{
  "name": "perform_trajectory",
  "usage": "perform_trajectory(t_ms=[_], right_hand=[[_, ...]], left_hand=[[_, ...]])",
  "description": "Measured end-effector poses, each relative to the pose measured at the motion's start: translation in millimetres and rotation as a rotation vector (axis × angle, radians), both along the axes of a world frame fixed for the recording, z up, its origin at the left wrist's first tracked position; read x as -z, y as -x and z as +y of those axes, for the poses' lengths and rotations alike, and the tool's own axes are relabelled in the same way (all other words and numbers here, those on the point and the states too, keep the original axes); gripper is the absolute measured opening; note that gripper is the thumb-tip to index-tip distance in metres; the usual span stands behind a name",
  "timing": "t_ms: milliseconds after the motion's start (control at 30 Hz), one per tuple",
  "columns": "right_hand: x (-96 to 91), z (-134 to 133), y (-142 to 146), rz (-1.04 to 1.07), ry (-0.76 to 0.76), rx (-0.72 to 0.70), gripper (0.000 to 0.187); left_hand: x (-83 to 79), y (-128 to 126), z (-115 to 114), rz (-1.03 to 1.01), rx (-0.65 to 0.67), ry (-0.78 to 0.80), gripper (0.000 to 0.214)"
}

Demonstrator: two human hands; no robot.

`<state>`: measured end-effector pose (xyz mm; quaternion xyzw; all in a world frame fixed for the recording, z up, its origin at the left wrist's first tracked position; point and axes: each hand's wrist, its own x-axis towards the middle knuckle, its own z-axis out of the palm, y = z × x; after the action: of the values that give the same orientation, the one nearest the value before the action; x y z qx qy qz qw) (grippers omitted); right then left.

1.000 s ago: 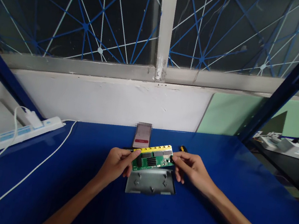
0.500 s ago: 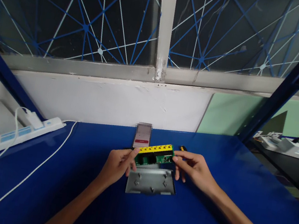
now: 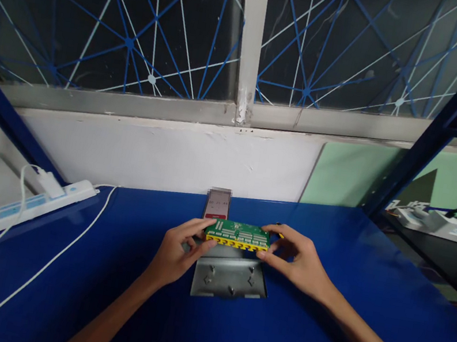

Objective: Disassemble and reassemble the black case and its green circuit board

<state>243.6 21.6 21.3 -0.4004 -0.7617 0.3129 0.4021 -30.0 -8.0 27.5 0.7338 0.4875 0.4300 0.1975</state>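
Between my two hands is a green circuit board (image 3: 240, 231) with a row of yellow ports along its near edge. Its soldered underside faces up. My left hand (image 3: 180, 247) pinches the left end, thumb at the yellow row and fingers behind. At the other end, my right hand (image 3: 295, 259) grips the board's right edge between thumb and fingers. Just nearer to me, a grey metal casing half (image 3: 230, 279) lies on the table with its inner side up, showing several small posts. Part of another grey piece shows beneath the board, mostly hidden.
A phone (image 3: 217, 204) stands behind the board. Partly behind my right hand lies a small black and yellow item (image 3: 280, 235). A white power strip (image 3: 24, 210) with cables sits at the left of the blue table (image 3: 335, 341); blue frame posts rise on both sides.
The circuit board has been turned over between my hands: its yellow ports went from the far, upper side to the near edge, and the soldered side now shows.
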Motion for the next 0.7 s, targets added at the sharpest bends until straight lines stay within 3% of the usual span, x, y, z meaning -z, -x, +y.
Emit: perform_trajectory(t_ms=[167, 333, 500, 700], right_hand=[[4.6, -1.2, -1.3, -0.129, -0.222, -0.019, 0.06], [7.9, -3.5, -1.2, -0.223, -0.337, 0.0, 0.058], [5.0, -2.9, -2.8, -0.258, -0.344, -0.011, 0.054], [-8.9, -0.7, -11.5, -0.352, -0.249, -0.141, 0.053]], left_hand=[[4.3, 3.4, 0.4, -0.019, -0.023, -0.057, 0.042], [6.3, 2.6, -1.0, 0.029, -0.018, -0.06, 0.055], [3.8, 2.4, -0.6, 0.051, 0.023, 0.005, 0.062], [-16.6, 10.3, -2.8, 0.368, 0.116, 0.106, 0.049]])
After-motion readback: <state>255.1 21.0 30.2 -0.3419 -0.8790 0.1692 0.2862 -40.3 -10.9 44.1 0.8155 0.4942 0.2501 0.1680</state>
